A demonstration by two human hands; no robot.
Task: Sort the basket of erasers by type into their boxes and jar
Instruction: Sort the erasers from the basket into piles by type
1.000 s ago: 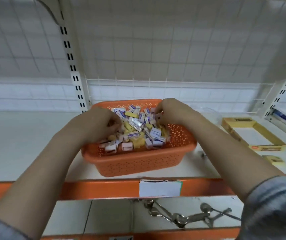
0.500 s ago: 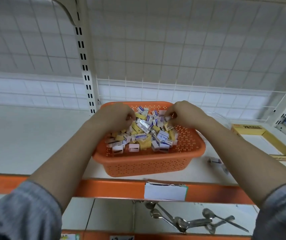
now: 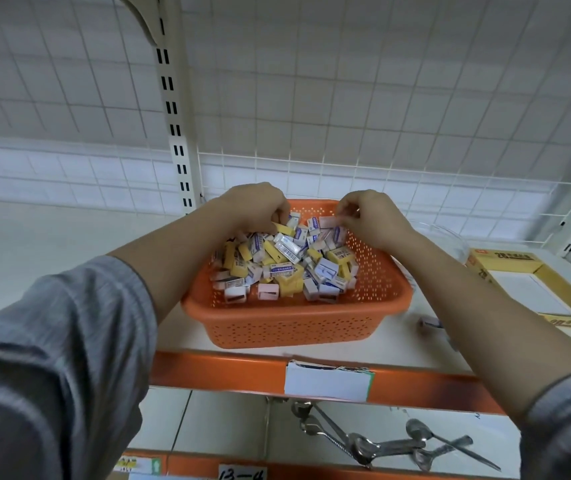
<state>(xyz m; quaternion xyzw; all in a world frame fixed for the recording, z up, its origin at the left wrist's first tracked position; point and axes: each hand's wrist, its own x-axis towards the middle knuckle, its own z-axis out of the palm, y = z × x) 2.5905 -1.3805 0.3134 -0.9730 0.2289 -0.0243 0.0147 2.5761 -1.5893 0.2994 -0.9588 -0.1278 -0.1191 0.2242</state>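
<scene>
Both hands reach into the orange basket [image 3: 294, 320]: the left hand [image 3: 252, 206] is curled, knuckles up, its fingertips buried among the erasers at the far left corner, and whether it actually pinches one I cannot tell; the right hand [image 3: 368, 216] pinches a pale pink-sleeved eraser [image 3: 329, 221] between thumb and fingers, holding it just above the heap with its long side running left to right. The basket is a rectangular perforated plastic tub with rounded corners, its long side lying across the white shelf [image 3: 69, 244], close to the front edge. Inside it, the erasers [image 3: 284, 268] are small rectangular blocks in paper sleeves, yellow, white with purple print, and pale pink, heaped loosely and pointing every way; one white sleeve near the middle reads "ERASER", and several show barcodes. To the right of the basket, a shallow yellow cardboard box [image 3: 519, 271] lies open with a white floor, a "28" printed on its rim. Between the basket and that box, a clear jar [image 3: 450, 237] shows partly behind the right forearm. A white paper label [image 3: 327, 379] is stuck on the shelf's orange front strip [image 3: 225, 372]. On the shelf below lie metal spoons [image 3: 415, 441], and a tag there bears handwritten "13-4" [image 3: 242, 474].
</scene>
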